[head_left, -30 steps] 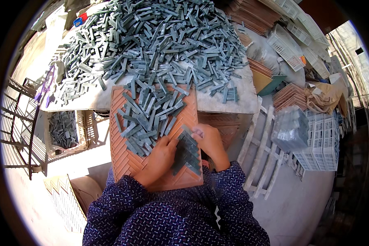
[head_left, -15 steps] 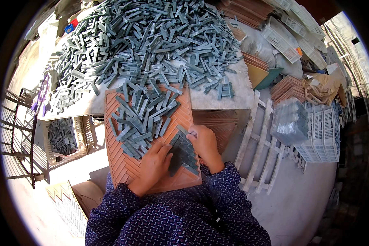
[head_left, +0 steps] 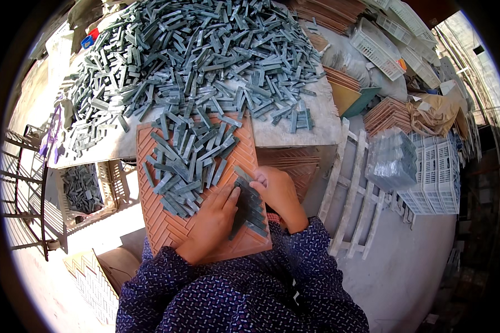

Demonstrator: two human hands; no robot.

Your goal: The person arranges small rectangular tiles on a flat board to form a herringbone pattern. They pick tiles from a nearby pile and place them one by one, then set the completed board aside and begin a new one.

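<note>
A terracotta-coloured mould tray (head_left: 164, 222) with herringbone slots leans from the table edge toward my lap. Grey-green stone strips (head_left: 191, 155) lie heaped on its upper part. A block of set strips (head_left: 249, 208) fills slots at its lower right in a herringbone pattern. My left hand (head_left: 214, 216) rests on the tray with its fingers stretched out, the tips touching the left edge of that block. My right hand (head_left: 279, 191) is closed, fingers curled in a pinch at the block's upper right edge. Whatever sits between those fingertips is hidden.
A large pile of loose strips (head_left: 205, 61) covers the table (head_left: 316, 122) beyond the tray. Below left stands a crate (head_left: 108, 186) of strips. To the right are a slatted pallet (head_left: 347, 191), white plastic crates (head_left: 428, 183), a wrapped stack (head_left: 391, 161) and more terracotta trays (head_left: 389, 116).
My left hand has slid slightly up and right over the edge of the block, its fingers now straighter. My right hand stays at the block's upper right, almost unmoved. The view has shifted slightly.
</note>
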